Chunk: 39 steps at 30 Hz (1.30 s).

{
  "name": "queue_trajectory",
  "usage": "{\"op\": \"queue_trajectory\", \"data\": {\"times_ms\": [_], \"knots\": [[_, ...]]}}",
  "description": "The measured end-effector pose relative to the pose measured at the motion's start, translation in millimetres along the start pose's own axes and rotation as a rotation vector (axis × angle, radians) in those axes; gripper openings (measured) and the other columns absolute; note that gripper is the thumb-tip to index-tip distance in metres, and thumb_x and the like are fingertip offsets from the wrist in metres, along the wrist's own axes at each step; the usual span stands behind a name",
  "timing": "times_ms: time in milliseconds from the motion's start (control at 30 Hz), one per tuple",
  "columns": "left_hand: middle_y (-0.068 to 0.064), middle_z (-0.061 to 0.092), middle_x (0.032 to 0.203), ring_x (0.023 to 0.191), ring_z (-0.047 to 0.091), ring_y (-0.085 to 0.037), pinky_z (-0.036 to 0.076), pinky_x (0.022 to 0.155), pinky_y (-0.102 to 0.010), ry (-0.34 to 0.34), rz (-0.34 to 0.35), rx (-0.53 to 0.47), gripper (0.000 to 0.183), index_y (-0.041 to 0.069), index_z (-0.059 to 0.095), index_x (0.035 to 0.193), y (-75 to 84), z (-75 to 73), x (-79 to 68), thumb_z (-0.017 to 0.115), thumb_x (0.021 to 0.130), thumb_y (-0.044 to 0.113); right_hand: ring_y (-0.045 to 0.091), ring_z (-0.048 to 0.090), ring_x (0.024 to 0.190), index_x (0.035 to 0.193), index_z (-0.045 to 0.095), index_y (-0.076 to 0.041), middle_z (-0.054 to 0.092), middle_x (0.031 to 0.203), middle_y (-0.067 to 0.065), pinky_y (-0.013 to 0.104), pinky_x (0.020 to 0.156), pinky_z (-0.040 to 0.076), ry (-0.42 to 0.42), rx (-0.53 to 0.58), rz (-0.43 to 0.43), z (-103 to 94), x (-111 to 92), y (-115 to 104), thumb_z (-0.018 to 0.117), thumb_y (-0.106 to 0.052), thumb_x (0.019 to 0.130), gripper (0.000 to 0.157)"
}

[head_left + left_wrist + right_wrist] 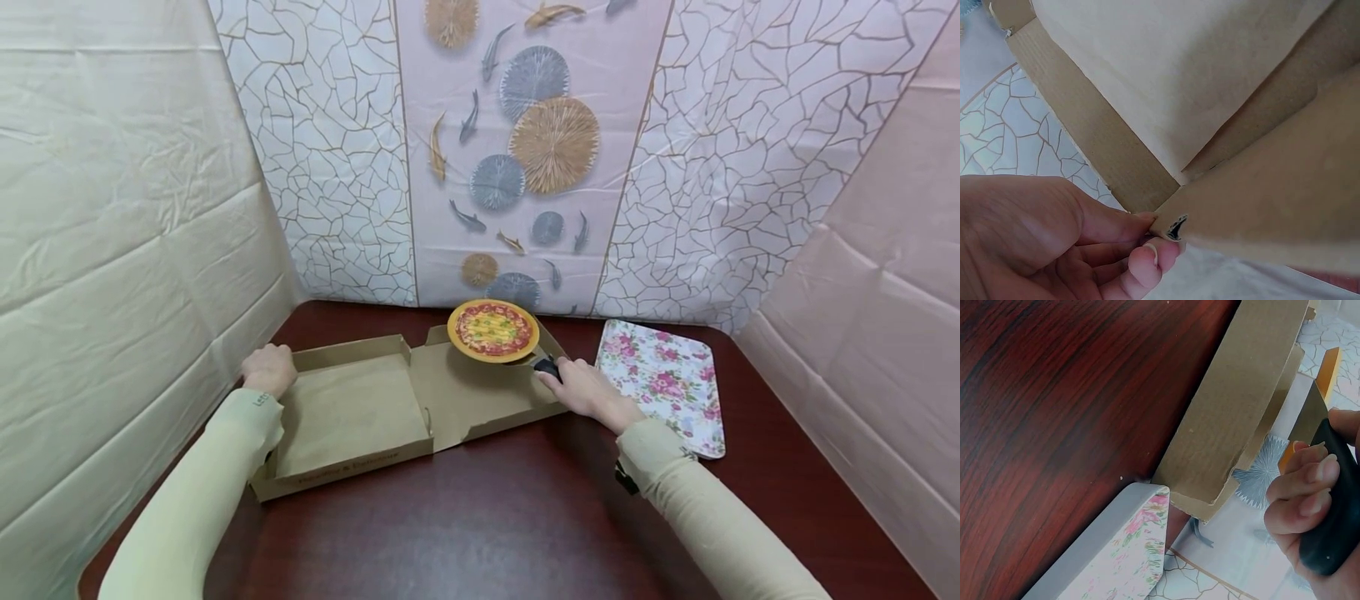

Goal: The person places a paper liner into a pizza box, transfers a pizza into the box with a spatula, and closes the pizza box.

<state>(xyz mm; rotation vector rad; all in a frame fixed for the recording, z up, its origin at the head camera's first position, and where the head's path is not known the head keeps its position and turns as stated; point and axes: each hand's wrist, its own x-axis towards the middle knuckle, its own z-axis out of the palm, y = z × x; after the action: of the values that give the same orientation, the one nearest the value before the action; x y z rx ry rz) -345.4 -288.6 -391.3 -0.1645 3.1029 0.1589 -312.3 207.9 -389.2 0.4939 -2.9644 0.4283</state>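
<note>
An open cardboard pizza box (352, 468) lies on the table, its lid (487, 392) folded out to the right. My left hand (268, 371) pinches the box's far-left corner between thumb and fingers, as the left wrist view shows up close. My right hand (588, 389) grips the black handle (1332, 512) of a pizza server, whose metal blade (1309, 412) shows just past the fingers. On that blade rests a round toy-like pizza (493, 331) with a yellow rim, held above the lid. Most of the blade is hidden under the pizza.
A white tray with pink flowers (663, 383) lies to the right, close to the right forearm. Brown paper (348, 408) lines the box bottom. The dark red table (465, 525) ends at patterned cloth walls (337, 167) at the back and sides.
</note>
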Motion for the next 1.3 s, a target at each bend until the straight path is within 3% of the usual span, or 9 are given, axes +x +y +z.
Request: {"op": "queue_trajectory", "data": {"times_ms": [1300], "knots": [[-0.036, 0.061, 0.108, 0.098, 0.061, -0.052, 0.053, 0.072, -0.057, -0.005, -0.001, -0.016, 0.032, -0.014, 0.06, 0.111, -1.5, -1.8, -2.4, 0.049, 0.088, 0.005, 0.02, 0.047, 0.057, 0.087, 0.056, -0.007, 0.051, 0.069, 0.006, 0.03, 0.049, 0.031, -0.022, -0.021, -0.001, 8.5, 8, -31, 0.049, -0.046, 0.098, 0.04]]}}
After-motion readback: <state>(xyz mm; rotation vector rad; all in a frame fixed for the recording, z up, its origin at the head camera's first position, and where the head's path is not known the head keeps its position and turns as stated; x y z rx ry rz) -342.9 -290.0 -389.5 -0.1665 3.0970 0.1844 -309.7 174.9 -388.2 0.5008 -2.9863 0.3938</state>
